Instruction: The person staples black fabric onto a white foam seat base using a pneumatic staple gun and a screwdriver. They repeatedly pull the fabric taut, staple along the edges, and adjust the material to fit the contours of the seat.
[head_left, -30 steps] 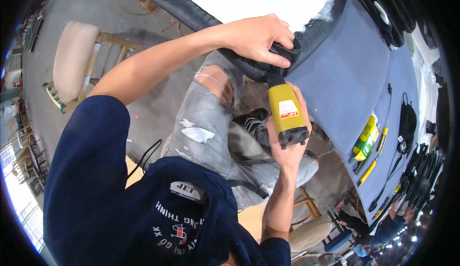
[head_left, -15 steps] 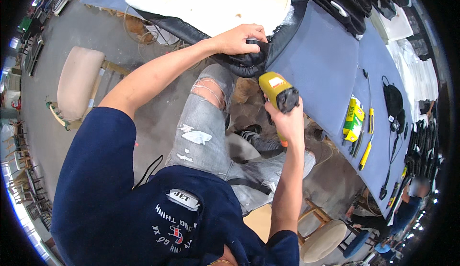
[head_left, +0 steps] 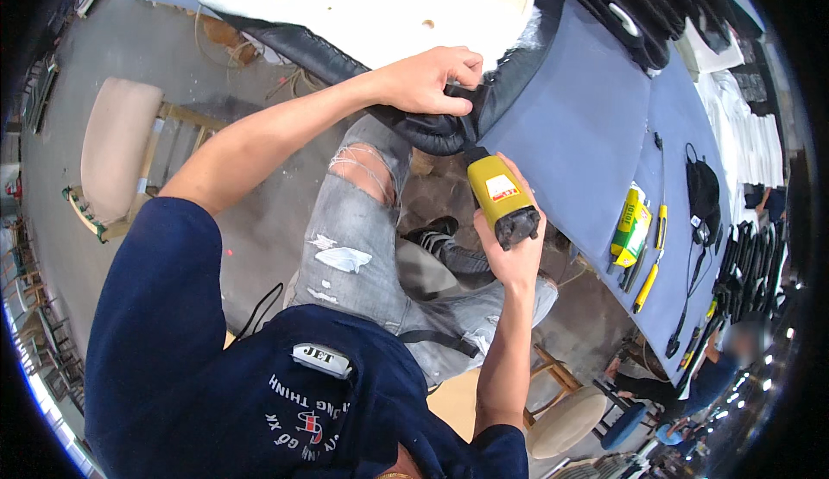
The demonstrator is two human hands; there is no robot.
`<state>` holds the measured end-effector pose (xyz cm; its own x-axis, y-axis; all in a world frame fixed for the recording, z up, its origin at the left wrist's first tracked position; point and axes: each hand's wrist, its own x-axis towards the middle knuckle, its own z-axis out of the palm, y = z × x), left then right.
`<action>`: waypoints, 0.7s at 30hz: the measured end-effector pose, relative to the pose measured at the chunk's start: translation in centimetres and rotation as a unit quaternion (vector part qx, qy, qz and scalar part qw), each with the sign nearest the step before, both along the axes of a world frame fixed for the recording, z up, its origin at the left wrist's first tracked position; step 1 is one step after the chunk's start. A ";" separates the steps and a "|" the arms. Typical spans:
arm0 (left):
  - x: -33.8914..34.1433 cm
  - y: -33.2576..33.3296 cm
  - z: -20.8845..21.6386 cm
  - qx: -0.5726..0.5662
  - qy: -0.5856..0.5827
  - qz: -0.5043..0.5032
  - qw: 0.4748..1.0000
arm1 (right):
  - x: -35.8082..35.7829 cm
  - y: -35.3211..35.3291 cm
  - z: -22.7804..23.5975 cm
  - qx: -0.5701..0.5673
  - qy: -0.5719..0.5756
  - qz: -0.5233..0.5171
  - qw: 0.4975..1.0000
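A padded panel with a bare wood board (head_left: 389,13), white wadding and a black leather-like cover (head_left: 440,134) lies at the table's near edge. My left hand (head_left: 436,82) has its fingers curled over the cover's near corner and pinches a fold there. In my right hand (head_left: 516,250) is a yellow staple gun (head_left: 499,187) with a black rear cap, my fingers wrapped round its grip. Its nose points at the underside of the same corner, close to the black cover. Whether the nose touches the cover I cannot tell.
The blue-topped table (head_left: 570,125) carries a yellow-green packet (head_left: 630,229), a yellow-handled tool (head_left: 652,280) and a black cap-like item with straps (head_left: 704,190). Black covers (head_left: 639,4) are piled at the far right. A beige chair part (head_left: 121,151) stands left; a round stool (head_left: 566,423) lower right.
The staple gun has swung more upright, its nose now nearer the cover's corner. My left hand stays on the same fold. The whole view has shifted slightly.
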<state>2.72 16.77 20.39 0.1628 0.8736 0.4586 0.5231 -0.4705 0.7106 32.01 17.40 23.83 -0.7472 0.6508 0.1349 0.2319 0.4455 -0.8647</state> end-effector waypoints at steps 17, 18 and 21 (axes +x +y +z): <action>0.9 0.2 0.1 -0.056 -0.100 0.032 0.993 | -2.1 3.8 2.6 -0.139 -0.106 0.019 0.984; 0.9 0.6 0.5 -0.046 -0.086 0.043 0.994 | -1.8 3.6 2.4 -0.150 -0.089 0.014 0.985; 1.2 1.3 0.4 0.003 0.072 0.070 0.995 | -0.3 2.5 0.7 -0.120 -0.021 -0.014 0.992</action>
<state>3.91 18.12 20.83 0.1040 0.8899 0.4441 0.6806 -0.3892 0.6207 31.67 19.95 24.55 -0.7299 0.6811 -0.0581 0.2801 0.2205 -0.9343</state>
